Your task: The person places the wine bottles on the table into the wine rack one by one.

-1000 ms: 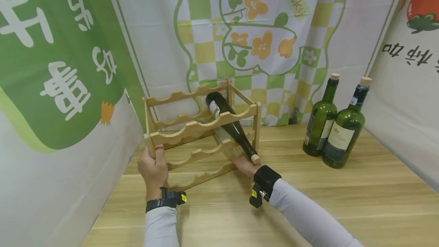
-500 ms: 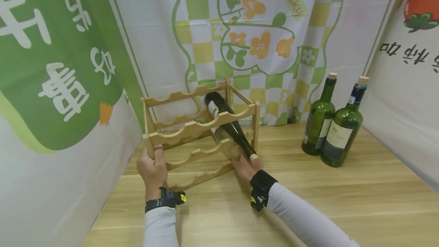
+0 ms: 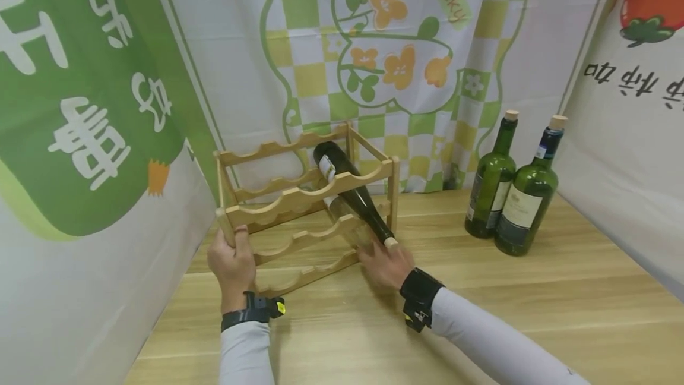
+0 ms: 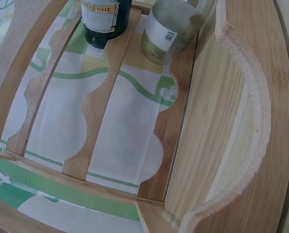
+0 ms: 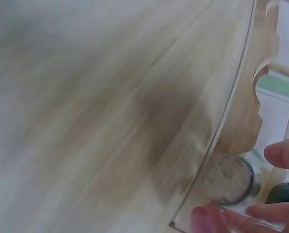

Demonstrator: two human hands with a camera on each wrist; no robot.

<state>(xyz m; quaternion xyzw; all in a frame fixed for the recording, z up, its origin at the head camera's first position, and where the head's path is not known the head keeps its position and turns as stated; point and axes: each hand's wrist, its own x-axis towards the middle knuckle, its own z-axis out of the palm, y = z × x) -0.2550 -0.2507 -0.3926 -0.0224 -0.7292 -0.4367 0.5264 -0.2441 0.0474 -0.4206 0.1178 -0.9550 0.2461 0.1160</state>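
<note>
My left hand (image 3: 233,263) grips the front left post of the wooden rack (image 3: 299,195). A dark bottle (image 3: 363,204) lies across the rack's upper tier, its corked neck toward me. Below it a clear bottle (image 3: 347,218) lies in a lower tier; its round near end (image 5: 229,179) shows in the right wrist view. My right hand (image 3: 389,263) is at that near end, just under the dark bottle's cork, fingers spread around it; contact is unclear. In the left wrist view the labelled bases of the dark bottle (image 4: 103,19) and clear bottle (image 4: 159,41) show.
Two green corked bottles, one (image 3: 490,186) slightly behind the other (image 3: 526,201), stand upright close together on the wooden table (image 3: 481,314), right of the rack. Printed curtains (image 3: 224,34) hang behind and on both sides.
My right hand has shifted slightly right relative to the rack, its back turning more into view. The head view has moved slightly; my left hand keeps its grip on the rack.
</note>
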